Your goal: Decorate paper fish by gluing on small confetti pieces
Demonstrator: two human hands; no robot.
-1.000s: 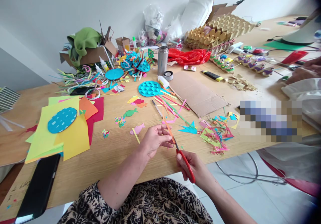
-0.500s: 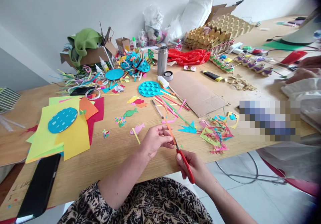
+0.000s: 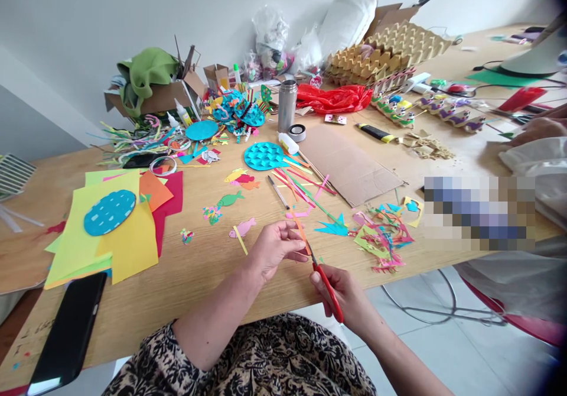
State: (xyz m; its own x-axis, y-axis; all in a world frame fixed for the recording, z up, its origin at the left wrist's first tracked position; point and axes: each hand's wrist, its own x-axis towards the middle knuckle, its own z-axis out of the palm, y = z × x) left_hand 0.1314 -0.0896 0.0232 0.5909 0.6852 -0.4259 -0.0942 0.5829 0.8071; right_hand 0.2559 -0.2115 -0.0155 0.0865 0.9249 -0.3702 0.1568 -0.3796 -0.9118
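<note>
My left hand (image 3: 280, 243) pinches a narrow orange paper strip (image 3: 302, 229) above the front edge of the table. Red-handled scissors (image 3: 328, 289) are in my right hand (image 3: 343, 294), their blades pointing up and away against the lower end of the strip. Whether the blades are parted is too small to tell. Left of my hands lie a pink paper fish (image 3: 243, 228) with a thin yellow strip (image 3: 240, 240) across it, and a green paper fish (image 3: 231, 199). A pen (image 3: 278, 192) and several coloured paper strips (image 3: 301, 190) lie just beyond my fingers.
Colourful paper scraps (image 3: 383, 236) and a cardboard sheet (image 3: 348, 162) lie to the right. Coloured paper sheets (image 3: 80, 224) and a black phone (image 3: 66, 331) are at the left. A metal flask (image 3: 287, 106) stands behind. Another person's hand (image 3: 538, 130) shows at the far right.
Both hands, the orange strip and the scissors stay in nearly the same place. The view has shifted very slightly, and the other person's hand at the far right has moved a little.
</note>
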